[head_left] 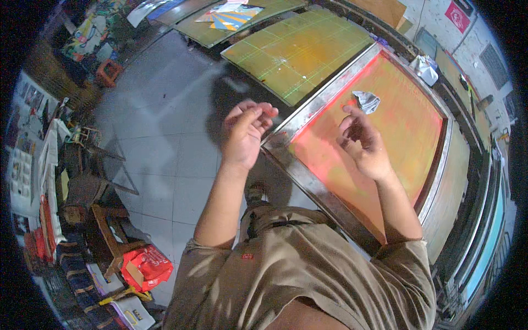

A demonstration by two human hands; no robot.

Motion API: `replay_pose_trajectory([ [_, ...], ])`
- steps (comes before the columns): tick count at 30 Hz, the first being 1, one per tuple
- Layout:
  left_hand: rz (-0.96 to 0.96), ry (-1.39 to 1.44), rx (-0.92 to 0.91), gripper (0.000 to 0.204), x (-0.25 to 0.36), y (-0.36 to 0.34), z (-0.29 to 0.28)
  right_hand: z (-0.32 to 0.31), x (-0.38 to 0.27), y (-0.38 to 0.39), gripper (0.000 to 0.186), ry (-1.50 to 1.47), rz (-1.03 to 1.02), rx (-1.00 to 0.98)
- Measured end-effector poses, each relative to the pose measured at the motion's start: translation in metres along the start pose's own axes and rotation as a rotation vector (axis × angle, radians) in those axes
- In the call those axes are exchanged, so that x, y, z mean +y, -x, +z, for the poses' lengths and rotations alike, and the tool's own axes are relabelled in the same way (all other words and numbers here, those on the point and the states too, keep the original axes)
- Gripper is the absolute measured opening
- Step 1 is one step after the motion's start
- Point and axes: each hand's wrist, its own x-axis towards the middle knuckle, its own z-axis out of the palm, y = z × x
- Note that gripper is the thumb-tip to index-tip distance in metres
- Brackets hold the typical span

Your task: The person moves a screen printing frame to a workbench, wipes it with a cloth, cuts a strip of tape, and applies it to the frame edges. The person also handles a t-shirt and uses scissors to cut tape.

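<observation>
Over the screen printing frame [322, 190], my right hand [363, 146] is raised with fingers loosely bent and apart, holding nothing that I can see. A crumpled grey-white cloth or paper [366, 102] lies on the orange-yellow mesh [407, 126], just beyond its fingertips. My left hand [245, 132] hovers left of the frame's metal edge, above the floor. Its fingers are half curled and spread a little, with nothing visible between them. Pink-red stain runs along the inner border of the mesh, and some reddish colour shows on fingertips of both hands.
A yellowish board with green grid lines [300, 52] lies beyond the frame, and another board [239, 22] bears colourful printed sheets. On the left stand an orange stool [108, 72], a wooden chair [107, 231] and a red bag [147, 268]. White crumpled material [425, 70] sits past the frame.
</observation>
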Motion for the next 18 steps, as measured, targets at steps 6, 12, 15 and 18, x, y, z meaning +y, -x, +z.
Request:
replay_pose_trajectory([
  [6,-0.075,-0.083,-0.092,0.017,0.008,-0.088,-0.047,-0.004,0.009,-0.024,0.047,0.102,0.129,0.186],
  [12,-0.150,-0.171,-0.124,0.033,0.009,-0.173,-0.066,0.017,0.014,-0.057,0.046,0.204,0.214,0.300],
  [15,-0.171,-0.191,-0.162,0.039,0.005,-0.203,-0.075,0.032,0.011,-0.070,0.046,0.243,0.264,0.326],
  [18,-0.173,-0.184,-0.193,0.037,-0.003,-0.226,-0.083,0.044,0.009,-0.079,0.046,0.293,0.295,0.359],
])
